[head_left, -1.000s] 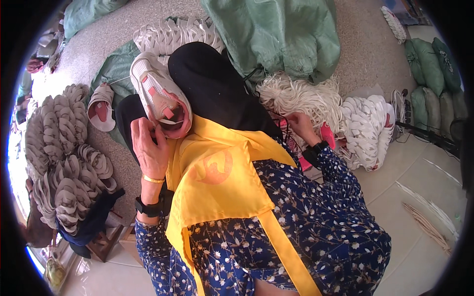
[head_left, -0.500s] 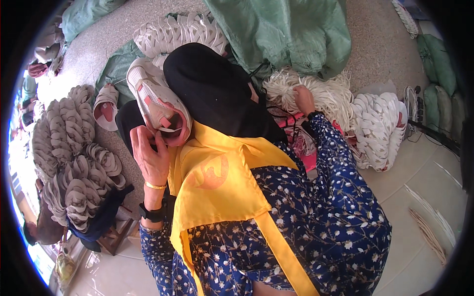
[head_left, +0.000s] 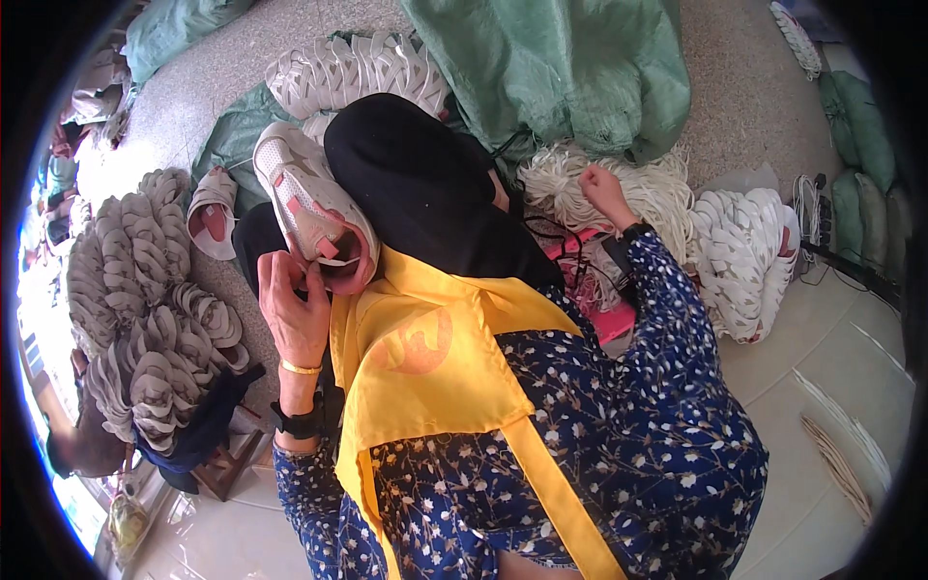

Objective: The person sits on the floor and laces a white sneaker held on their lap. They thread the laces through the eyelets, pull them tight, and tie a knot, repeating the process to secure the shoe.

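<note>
A white and pink sneaker (head_left: pixel 314 208) lies tilted between my knees, its opening toward me. At the near edge of that opening my left hand (head_left: pixel 293 302) is closed in a pinch on the shoe's rim. Out to the right, over a bundle of white shoelaces (head_left: pixel 556 188), my right hand (head_left: pixel 607 196) is raised with its fingers curled together. Whatever those fingers hold, if anything, is too small to make out. A yellow apron (head_left: pixel 425 358) covers my lap and touches the heel end of the sneaker.
Stacked grey-white shoe pieces (head_left: pixel 159 377) stand at the left, beside a single shoe (head_left: pixel 212 215). More white shoe uppers (head_left: pixel 739 261) are piled at the right. A pink item (head_left: pixel 617 324) with tangled cords lies near my right forearm. Green sacks (head_left: pixel 580 68) fill the far side.
My right hand has shifted a little to the right above the shoelaces. My left hand stays at the sneaker's opening. The whole view has moved slightly.
</note>
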`<state>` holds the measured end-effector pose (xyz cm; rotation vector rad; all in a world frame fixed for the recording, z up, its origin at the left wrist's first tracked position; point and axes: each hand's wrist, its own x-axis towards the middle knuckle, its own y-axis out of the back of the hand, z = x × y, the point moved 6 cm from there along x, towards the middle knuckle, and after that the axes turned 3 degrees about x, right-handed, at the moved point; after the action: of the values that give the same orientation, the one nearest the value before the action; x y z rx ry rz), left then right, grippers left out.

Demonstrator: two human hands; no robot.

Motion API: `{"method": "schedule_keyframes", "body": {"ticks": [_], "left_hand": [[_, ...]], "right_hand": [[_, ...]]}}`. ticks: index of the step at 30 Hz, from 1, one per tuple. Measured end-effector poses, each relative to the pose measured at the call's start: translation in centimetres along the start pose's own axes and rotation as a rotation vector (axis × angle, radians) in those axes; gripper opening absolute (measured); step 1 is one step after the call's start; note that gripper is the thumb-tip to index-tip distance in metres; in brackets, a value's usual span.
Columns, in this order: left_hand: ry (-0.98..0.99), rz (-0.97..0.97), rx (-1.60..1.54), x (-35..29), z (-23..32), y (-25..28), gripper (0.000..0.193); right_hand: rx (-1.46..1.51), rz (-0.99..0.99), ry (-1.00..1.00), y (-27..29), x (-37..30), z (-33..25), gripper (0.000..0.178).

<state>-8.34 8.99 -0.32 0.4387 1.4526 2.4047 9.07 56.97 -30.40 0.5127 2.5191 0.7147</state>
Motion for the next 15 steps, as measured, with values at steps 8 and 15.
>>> {"method": "schedule_keyframes", "body": {"ticks": [8,15], "left_hand": [[-0.016,0.08,-0.11,0.9,1.3,1.7,0.015],[-0.186,0.015,-0.509,3.2,5.5,2.0,0.014]], "right_hand": [[0.522,-0.209,0.017,5.2,-2.8,-22.7,0.018],[0.439,-0.44,0.376,1.6,-7.3,-38.2,0.016]]}}
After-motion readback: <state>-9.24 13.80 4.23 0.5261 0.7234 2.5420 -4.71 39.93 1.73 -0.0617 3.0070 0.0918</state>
